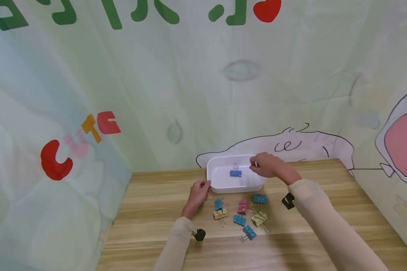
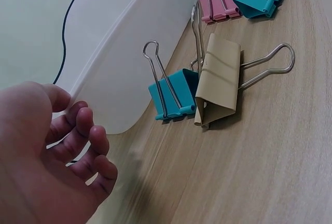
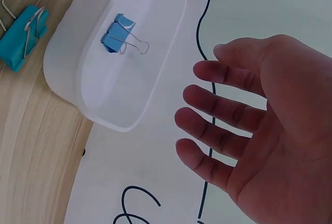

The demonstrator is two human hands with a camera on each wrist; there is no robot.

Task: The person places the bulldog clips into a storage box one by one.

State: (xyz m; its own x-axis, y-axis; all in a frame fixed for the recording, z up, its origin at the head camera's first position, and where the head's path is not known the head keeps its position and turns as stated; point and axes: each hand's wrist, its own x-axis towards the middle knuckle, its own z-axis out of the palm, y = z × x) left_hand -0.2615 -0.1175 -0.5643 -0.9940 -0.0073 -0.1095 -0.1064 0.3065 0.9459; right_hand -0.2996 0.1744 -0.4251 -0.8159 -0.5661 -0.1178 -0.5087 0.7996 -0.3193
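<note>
Right hand (image 1: 270,165): fingers apart — clip (image 1: 235,173) at nine o'clock, head view
Clip: blue, wire-handled
Left hand (image 1: 199,191): pinches smooth tray (image 1: 239,189)

White tray (image 1: 237,189) — 1 blue clip (image 1: 235,173) inside, left hand (image 1: 199,192) at its corner

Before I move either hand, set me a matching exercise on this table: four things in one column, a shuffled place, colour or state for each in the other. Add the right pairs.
Things:
1. left hand
2. right hand
3. tub
4. pink clip

Places, colours and states:
A. white, with a blue clip lying in it
B. on the table, among other clips
C. fingers loosely spread, nothing in them
D. gripping the tub's edge

Right pairs: 1-D, 2-C, 3-A, 4-B.
</note>
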